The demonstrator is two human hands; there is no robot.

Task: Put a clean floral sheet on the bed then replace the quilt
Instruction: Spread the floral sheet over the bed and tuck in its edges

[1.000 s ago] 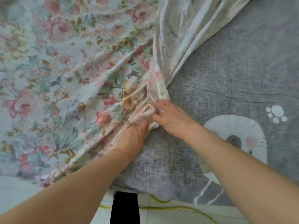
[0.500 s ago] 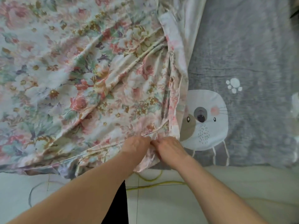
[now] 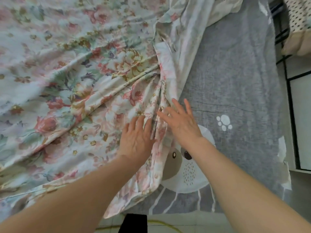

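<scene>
Floral sheet (image 3: 80,91) lies rumpled over the left and middle of the bed, its long creases running toward our hands, and its right edge is bunched into a folded ridge that runs down to the bed's near edge. Under it and to the right we see the grey cover (image 3: 235,78), printed with a white cartoon animal face (image 3: 188,169) and a paw print (image 3: 224,122). The sheet's ridge overlaps the left part of that face.

Our left hand (image 3: 136,138) rests palm down on the sheet just left of the ridge, fingers straight and close together. Our right hand (image 3: 181,120) is flat with fingers spread, its fingertips touching the ridge and its palm over the grey cover. Neither hand pinches any cloth.

Pale floor tiles (image 3: 193,222) show along the bottom, with a yellow cord (image 3: 161,223) lying on them.
</scene>
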